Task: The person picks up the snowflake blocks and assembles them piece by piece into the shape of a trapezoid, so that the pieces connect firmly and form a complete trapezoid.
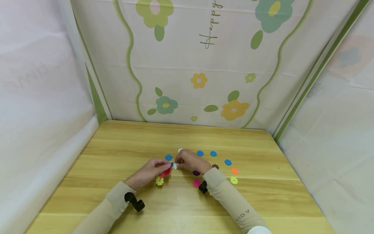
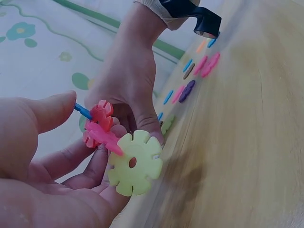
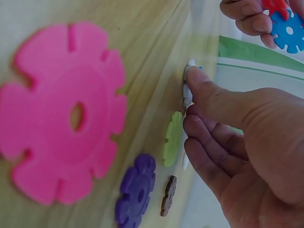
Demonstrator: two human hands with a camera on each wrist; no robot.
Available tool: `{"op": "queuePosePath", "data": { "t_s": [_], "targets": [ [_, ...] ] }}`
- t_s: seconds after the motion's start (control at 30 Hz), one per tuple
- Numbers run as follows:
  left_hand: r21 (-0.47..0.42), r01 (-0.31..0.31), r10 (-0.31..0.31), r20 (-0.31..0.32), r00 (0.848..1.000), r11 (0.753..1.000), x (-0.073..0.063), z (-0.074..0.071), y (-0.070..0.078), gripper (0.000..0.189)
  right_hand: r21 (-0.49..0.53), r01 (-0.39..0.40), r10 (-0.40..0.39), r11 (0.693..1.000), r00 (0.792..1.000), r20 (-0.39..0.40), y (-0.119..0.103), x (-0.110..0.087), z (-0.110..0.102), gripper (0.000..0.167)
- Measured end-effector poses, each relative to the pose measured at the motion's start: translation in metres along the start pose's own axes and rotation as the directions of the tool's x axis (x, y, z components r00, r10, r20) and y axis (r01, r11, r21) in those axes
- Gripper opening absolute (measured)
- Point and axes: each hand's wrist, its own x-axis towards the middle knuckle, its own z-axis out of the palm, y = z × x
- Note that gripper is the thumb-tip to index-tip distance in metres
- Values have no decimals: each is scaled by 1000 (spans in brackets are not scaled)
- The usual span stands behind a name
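Note:
My left hand (image 1: 149,172) pinches a joined chain of notched plastic flower discs: a blue disc (image 3: 290,42) by the thumb, a red disc (image 2: 102,114), a pink disc (image 2: 102,137) seen edge-on, and a yellow disc (image 2: 137,164) at the near end. Thumb and fingertips of my right hand (image 1: 191,160) pinch a white disc (image 3: 187,95). In the head view the white disc sits right at the blue one, and both hands are close together over the table. The curled fingers partly hide the white disc.
Loose discs lie on the wooden table (image 1: 181,214): a pink one (image 1: 196,183), a purple one (image 1: 196,173), a brown one (image 1: 215,166), an orange one (image 1: 234,170), a yellow one (image 1: 234,180) and several blue ones. Printed fabric (image 1: 175,65) walls the back and sides.

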Motion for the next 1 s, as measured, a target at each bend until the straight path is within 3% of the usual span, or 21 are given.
{"op": "queuePosePath", "data": {
  "t_s": [0.1,0.27,0.43,0.6,1.0],
  "targets": [
    [20,14,-14,-8,1000,1000,1,1,0,51,41,-36,36,999,999,-4,1,-3,-1,4],
    [47,34,-33,-29,999,998,2,2,0,51,158,-53,69,986,993,-96,1,-10,-5,4],
    [48,33,-32,-39,999,998,3,3,1,51,309,-54,115,949,976,-182,-3,-21,-14,5],
    [31,20,-20,-19,1000,999,3,5,0,51,399,-29,124,916,969,-214,-11,-31,-21,5],
    [43,-3,4,-24,1000,999,4,3,-4,48,404,-2,83,915,980,-182,-23,-32,-27,4]
  ]
}}
